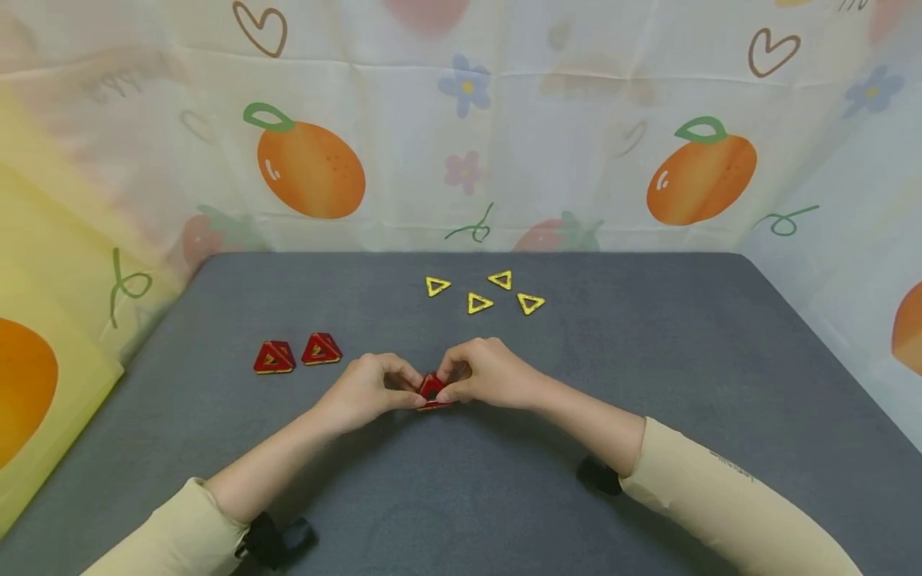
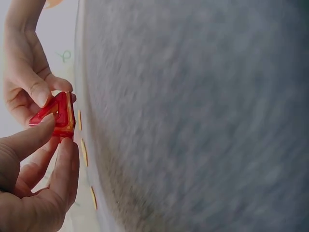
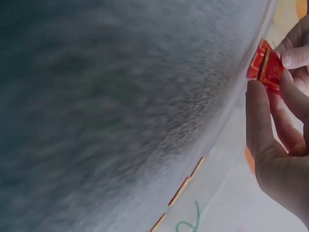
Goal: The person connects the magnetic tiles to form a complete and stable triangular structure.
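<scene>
Both hands meet over the table around a small red pyramid [image 1: 432, 387] made of triangular pieces with yellow edges. My left hand [image 1: 369, 392] pinches its left side between thumb and fingers. On the other side, the thumb and fingers of my right hand [image 1: 495, 374] grip it too. In the left wrist view, the left thumb lies across a face of the pyramid [image 2: 62, 116]. Fingertips cover part of it in every view. Two more red pyramids, a left one [image 1: 274, 358] and a right one [image 1: 322, 350], each marked with a yellow "2", stand left of the hands.
Several yellow triangular frames lie flat beyond the hands, among them a left one [image 1: 428, 286] and a right one [image 1: 522, 306]. The dark grey table [image 1: 648, 336] ends at a fruit-print curtain [image 1: 569, 160] at the back. A yellow panel [image 1: 50, 264] hangs along the left edge.
</scene>
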`<state>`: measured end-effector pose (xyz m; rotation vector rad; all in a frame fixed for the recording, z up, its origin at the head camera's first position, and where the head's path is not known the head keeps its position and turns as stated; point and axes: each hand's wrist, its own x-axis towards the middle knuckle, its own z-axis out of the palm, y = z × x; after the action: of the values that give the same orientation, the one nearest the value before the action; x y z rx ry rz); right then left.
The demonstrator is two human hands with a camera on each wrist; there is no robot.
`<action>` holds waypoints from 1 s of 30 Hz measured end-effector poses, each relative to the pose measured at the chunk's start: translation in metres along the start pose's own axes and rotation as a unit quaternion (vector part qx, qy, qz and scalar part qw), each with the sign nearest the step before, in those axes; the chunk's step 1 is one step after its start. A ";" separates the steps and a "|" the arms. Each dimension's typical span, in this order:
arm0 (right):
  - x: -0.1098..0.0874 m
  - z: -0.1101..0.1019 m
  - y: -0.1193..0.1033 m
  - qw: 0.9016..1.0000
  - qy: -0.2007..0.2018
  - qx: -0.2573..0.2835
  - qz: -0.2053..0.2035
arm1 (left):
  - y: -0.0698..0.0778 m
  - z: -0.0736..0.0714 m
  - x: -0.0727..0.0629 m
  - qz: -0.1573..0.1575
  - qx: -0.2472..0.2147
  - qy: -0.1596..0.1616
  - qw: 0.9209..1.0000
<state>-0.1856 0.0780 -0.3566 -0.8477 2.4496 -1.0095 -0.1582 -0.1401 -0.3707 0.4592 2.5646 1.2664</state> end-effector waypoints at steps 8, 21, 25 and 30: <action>0.023 -0.001 -0.002 0.999 0.041 0.016 0.008 | -0.003 -0.015 0.007 -0.015 0.024 0.052 0.998; 0.066 0.002 -0.010 0.993 0.106 0.020 0.049 | -0.013 -0.037 0.023 -0.027 0.060 0.134 0.989; 0.077 0.006 -0.014 0.991 0.116 0.032 0.056 | -0.014 -0.046 0.024 -0.022 0.072 0.142 0.987; 0.090 0.013 -0.017 0.991 0.115 0.028 0.065 | -0.015 -0.056 0.024 -0.006 0.095 0.141 0.985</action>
<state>-0.2401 0.0036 -0.3612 -0.5714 2.6129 -1.1783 -0.2023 -0.1799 -0.3519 0.3186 2.9368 1.1622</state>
